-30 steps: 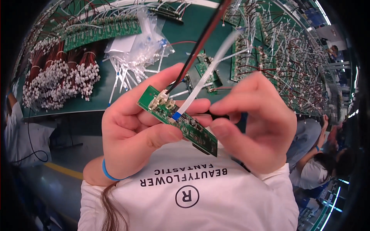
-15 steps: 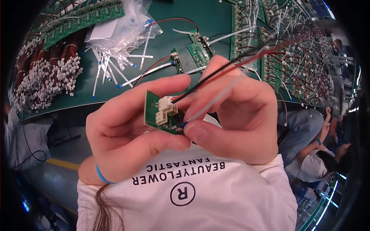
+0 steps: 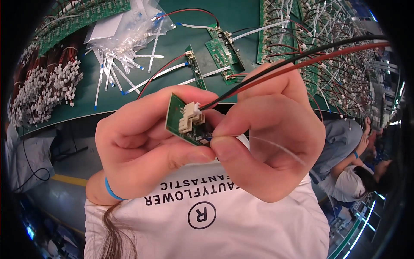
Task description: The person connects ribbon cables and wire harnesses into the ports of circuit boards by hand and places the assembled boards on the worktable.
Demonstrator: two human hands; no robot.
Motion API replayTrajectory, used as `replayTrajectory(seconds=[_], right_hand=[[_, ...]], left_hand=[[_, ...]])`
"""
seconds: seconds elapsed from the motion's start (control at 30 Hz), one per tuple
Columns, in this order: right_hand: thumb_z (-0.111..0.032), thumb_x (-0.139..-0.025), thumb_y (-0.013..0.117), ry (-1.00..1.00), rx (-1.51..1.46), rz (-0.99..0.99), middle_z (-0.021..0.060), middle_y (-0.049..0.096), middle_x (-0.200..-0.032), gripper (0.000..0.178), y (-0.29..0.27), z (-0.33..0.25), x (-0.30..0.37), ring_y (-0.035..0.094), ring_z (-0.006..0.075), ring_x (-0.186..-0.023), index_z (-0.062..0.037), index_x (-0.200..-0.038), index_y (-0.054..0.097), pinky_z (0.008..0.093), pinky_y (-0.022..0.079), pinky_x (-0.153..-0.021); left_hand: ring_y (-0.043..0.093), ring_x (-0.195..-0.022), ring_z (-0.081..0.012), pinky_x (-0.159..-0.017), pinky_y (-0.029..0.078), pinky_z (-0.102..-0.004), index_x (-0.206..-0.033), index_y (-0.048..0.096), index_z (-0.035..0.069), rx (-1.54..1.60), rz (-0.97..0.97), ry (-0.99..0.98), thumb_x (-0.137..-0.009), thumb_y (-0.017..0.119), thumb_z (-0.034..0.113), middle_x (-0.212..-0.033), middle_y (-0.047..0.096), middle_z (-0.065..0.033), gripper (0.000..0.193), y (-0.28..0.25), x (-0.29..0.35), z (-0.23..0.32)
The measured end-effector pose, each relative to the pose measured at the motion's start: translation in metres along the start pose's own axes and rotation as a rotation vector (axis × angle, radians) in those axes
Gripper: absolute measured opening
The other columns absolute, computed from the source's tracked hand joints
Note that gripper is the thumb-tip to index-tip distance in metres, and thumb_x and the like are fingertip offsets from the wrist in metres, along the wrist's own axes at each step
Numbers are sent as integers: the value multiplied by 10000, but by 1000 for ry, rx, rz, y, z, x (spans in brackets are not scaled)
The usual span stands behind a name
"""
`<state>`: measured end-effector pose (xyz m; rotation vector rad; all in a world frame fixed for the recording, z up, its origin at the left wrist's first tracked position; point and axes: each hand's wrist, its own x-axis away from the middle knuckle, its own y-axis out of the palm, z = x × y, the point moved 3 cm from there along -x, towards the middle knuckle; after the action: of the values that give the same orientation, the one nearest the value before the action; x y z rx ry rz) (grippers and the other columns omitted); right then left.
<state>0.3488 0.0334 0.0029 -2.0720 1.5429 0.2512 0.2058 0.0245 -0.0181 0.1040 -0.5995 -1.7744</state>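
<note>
Between the thumb and fingers of my left hand [image 3: 138, 129] is a small green circuit board [image 3: 174, 113], tilted on edge. Cream plug sockets [image 3: 189, 117] stand on its face, and a black and red wire pair [image 3: 276, 69] runs from one of them off to the upper right. My right hand [image 3: 271, 134] pinches a thin white flat ribbon cable [image 3: 276, 146] between thumb and forefinger, its end at the board's lower right edge. My fingertips cover that end, so whether it sits inside a connector cannot be seen.
On the green table [image 3: 181, 41], bundled wires with white plugs [image 3: 47, 90] lie at left beside a plastic bag [image 3: 129, 34] of ribbon cables. Two wired boards [image 3: 222, 52] lie mid-table, with boards in rows [image 3: 293, 39] at right. Another person [image 3: 349, 172] sits at far right.
My right hand has turned and shifted slightly right and down, and the ribbon cable now trails to the lower right instead of upward. The wire pair has swung lower. My left hand keeps the board.
</note>
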Motion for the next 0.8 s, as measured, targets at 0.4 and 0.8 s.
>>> replayTrajectory(seconds=[0.4,0.8], right_hand=[[20,-586,644,-13,-95,53,67,479,-720,152,1,13,2,414,138,-684,-8,-726,594,239,311,-620],[33,-597,643,68,-128,106,71,476,-727,154,3,15,5,418,134,-656,-4,-742,605,230,329,-586]], left_hand=[[595,-813,-211,-758,462,-299,-1086,454,-111,21,-60,28,-643,737,155,-907,597,-146,589,-6,-5,-7],[555,-803,-120,-765,419,-234,-1114,448,-102,36,-13,8,-639,742,151,-903,597,-96,614,-6,-6,-8]])
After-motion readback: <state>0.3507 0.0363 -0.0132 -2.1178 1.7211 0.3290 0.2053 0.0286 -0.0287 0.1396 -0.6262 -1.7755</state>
